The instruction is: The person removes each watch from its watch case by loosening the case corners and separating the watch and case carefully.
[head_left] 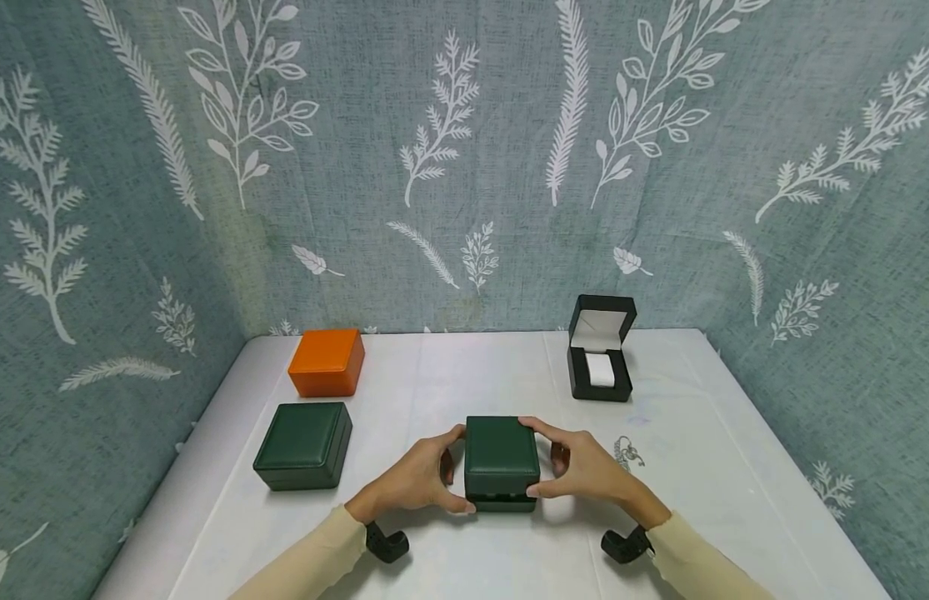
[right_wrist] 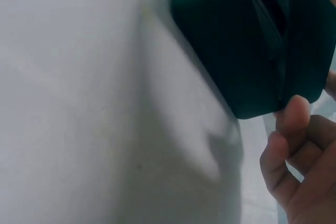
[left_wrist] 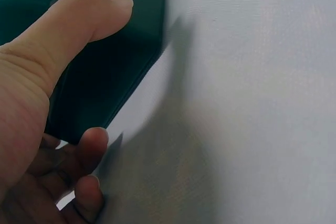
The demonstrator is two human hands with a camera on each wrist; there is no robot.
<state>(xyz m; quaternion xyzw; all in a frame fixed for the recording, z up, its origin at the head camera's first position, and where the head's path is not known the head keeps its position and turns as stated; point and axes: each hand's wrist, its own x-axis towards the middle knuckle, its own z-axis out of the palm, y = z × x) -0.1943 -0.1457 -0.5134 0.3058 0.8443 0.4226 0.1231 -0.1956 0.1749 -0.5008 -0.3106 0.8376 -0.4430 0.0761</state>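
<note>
A dark green hinged box [head_left: 501, 454] sits on the table between both hands, its lid lifted by a narrow gap along the front. My left hand [head_left: 422, 473] grips its left side, thumb at the front corner and fingers toward the back. On the other side my right hand [head_left: 584, 468] holds it the same way, thumb at the lid's front edge. In the left wrist view the left thumb [left_wrist: 100, 14] lies across the gap of the green box [left_wrist: 113, 61]. The right wrist view shows a dark opening between lid and base [right_wrist: 220, 45]; the inside is hidden.
A second green box [head_left: 302, 446], closed, lies at the left, with an orange box [head_left: 327, 362] behind it. At the back right a black box [head_left: 601, 354] stands open with a white cushion inside. A small silver chain [head_left: 626, 452] lies beyond my right wrist. Patterned cloth [head_left: 479, 167] walls the table's back and sides.
</note>
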